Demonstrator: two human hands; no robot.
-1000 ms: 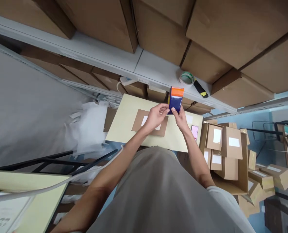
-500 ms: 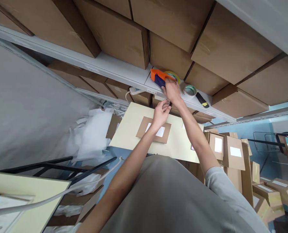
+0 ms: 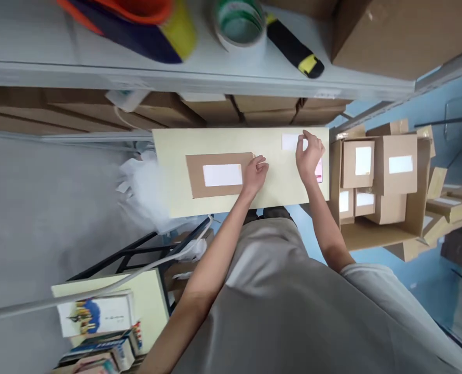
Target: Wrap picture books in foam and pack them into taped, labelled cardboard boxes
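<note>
A flat brown cardboard parcel (image 3: 197, 176) with a white label (image 3: 222, 175) lies on the pale yellow tabletop (image 3: 281, 182). My left hand (image 3: 255, 175) is at the parcel's right end, its fingers curled in together; whether anything small is between them I cannot make out. Over to the right, my right hand (image 3: 309, 156) hovers with thumb and forefinger a little apart, at a white paper slip (image 3: 289, 142). Partly hidden beside that wrist is a phone-like pink-screened object (image 3: 318, 170).
Above the table, a shelf (image 3: 200, 78) holds an orange-and-purple tape dispenser (image 3: 137, 31), a tape roll (image 3: 240, 26) and a black-yellow utility knife (image 3: 293, 47). A large carton (image 3: 379, 236) of labelled boxes stands right. Books (image 3: 98, 353) and a cable (image 3: 98, 291) are lower left.
My right hand has let go of the tape dispenser on the shelf and come down to the table's right side. My left hand has lowered to the parcel's right end. The view has tilted down.
</note>
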